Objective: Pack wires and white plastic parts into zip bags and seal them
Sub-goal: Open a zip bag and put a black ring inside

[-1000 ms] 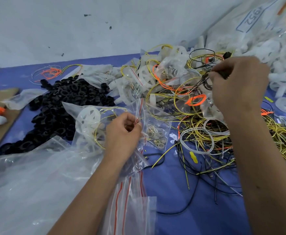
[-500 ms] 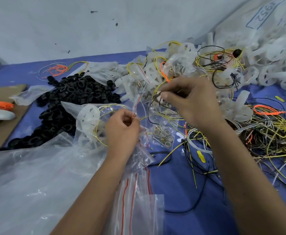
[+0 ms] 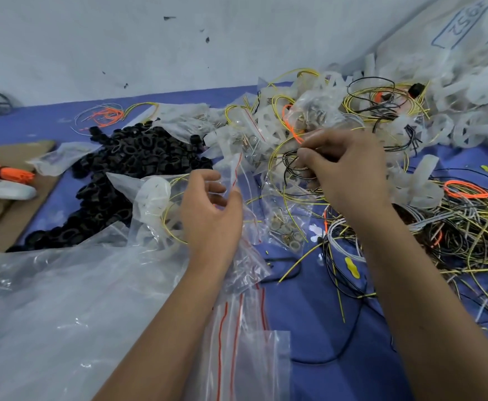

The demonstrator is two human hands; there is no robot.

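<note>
My left hand (image 3: 210, 212) holds the red-striped mouth of a clear zip bag (image 3: 153, 209) at centre left. Inside the bag lie a white plastic wheel (image 3: 151, 195) and a yellow wire loop. My right hand (image 3: 344, 172) pinches a small coil of black wire (image 3: 290, 166) just right of the bag's mouth, above the blue table. A tangle of yellow, black and white wires (image 3: 454, 233) lies at the right. White plastic parts (image 3: 474, 108) are piled at the back right.
A heap of black rings (image 3: 115, 180) sits left of the bag. Spare zip bags (image 3: 237, 342) and a large clear plastic sheet (image 3: 63, 314) cover the near left. Cardboard (image 3: 8, 192) with orange ties lies at the far left. Small bags of metal parts (image 3: 286, 224) lie between my hands.
My right hand has come from the wire pile at the back right toward the bag's mouth, carrying a black wire coil. My left hand has spread the bag's opening wider.
</note>
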